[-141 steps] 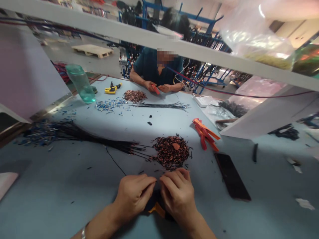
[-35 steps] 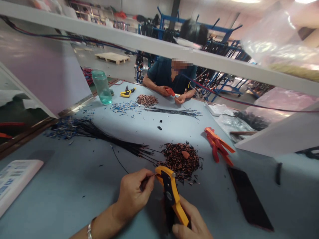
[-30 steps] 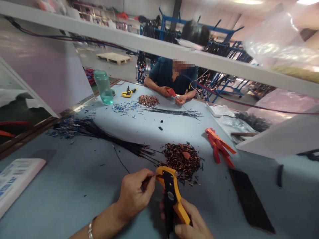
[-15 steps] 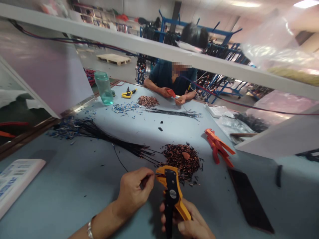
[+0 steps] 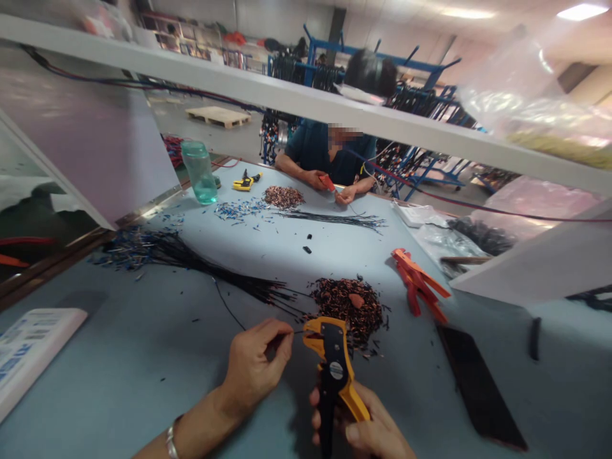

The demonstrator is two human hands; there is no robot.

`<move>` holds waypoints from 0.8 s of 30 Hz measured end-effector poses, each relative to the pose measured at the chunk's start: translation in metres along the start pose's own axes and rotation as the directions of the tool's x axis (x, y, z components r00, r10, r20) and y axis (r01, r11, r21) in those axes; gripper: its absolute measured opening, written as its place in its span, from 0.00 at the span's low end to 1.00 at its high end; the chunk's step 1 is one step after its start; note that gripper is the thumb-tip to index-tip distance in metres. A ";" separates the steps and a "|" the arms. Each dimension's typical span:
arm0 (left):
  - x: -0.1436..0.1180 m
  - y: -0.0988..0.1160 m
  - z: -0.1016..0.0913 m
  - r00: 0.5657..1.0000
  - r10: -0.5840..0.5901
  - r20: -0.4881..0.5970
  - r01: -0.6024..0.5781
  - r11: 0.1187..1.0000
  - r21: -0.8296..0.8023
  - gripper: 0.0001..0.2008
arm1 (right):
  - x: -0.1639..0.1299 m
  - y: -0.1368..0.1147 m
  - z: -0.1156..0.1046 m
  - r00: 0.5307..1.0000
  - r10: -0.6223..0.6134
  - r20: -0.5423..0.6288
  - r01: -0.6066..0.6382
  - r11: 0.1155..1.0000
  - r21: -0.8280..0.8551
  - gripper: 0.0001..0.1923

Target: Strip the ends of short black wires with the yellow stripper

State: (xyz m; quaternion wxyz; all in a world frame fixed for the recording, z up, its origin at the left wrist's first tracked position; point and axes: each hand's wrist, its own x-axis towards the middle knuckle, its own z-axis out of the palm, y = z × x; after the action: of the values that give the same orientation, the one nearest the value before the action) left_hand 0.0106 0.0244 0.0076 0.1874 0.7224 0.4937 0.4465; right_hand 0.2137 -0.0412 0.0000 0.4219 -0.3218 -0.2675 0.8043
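My left hand (image 5: 261, 363) pinches a thin black wire (image 5: 228, 308) between thumb and forefinger. The wire's end points right, at the jaws of a yellow and black wire stripper (image 5: 332, 357). My right hand (image 5: 368, 424) is wrapped around the stripper's handles. Just behind the jaws lies a heap of black and copper wire scraps (image 5: 329, 290), with an orange lump (image 5: 356, 300) on top. A bundle of black wires (image 5: 224, 274) stretches to the left, its far ends tipped with blue and metal pieces (image 5: 127, 247). Whether the jaws touch the wire I cannot tell.
Red-orange pliers (image 5: 418, 284) and a black phone-like slab (image 5: 480, 386) lie at right. A white box (image 5: 41, 350) sits at left. Across the table a co-worker (image 5: 329, 159) holds a red tool, near a green bottle (image 5: 199, 172) and a yellow stripper (image 5: 246, 182). A white beam (image 5: 268, 89) spans above.
The stripper in my right hand has shifted slightly right, away from my left fingers. A short length of wire now shows between the fingertips and the jaws.
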 end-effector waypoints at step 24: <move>0.002 -0.001 0.002 0.997 -0.028 0.077 0.041 0.984 -0.176 0.09 | 0.001 0.004 -0.006 0.999 -0.044 -0.009 0.044 0.998 0.038 0.31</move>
State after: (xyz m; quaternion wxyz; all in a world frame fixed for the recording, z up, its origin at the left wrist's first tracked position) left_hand 0.0114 0.0269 0.0065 0.2770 0.7103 0.4569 0.4583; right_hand 0.2155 -0.0415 -0.0072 0.4467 -0.3112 -0.2575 0.7983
